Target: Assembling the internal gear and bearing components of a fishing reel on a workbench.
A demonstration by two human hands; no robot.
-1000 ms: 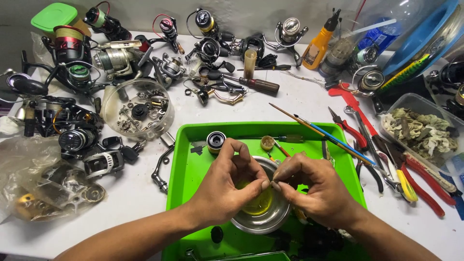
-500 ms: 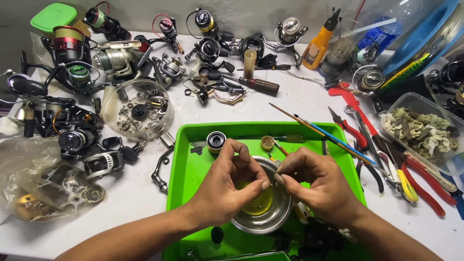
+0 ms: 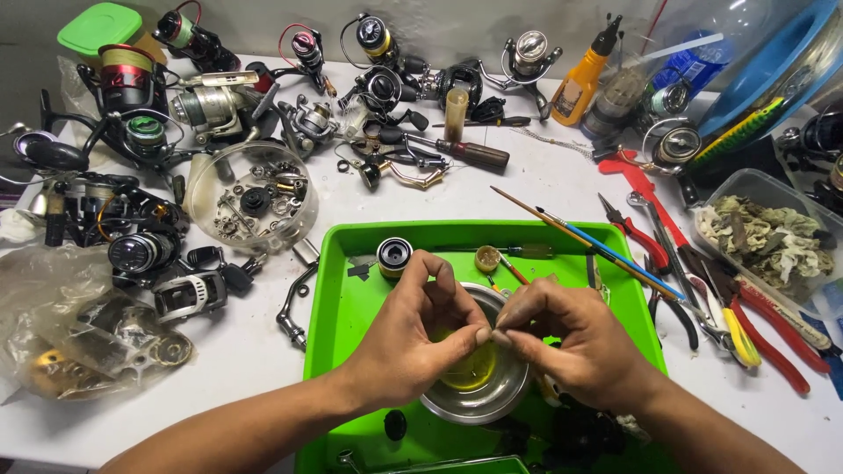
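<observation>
Over the green tray (image 3: 351, 290), above the metal bowl (image 3: 479, 399) with yellow liquid, the left hand (image 3: 417, 329) and the right hand (image 3: 571, 338) meet fingertip to fingertip, both pinched narrow on a small part (image 3: 488, 334), too tiny to identify.

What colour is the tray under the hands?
Bright green; the tray shows best in the head view, its only view.

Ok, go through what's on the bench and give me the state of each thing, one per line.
Left hand: fingertips pinched, over the bowl.
Right hand: fingertips pinched against the left's.
Steel bowl: upright, holding yellow liquid.
Green tray: flat on table.
Clear round container: open, holding small parts.
Orange bottle: upright, capped.
</observation>
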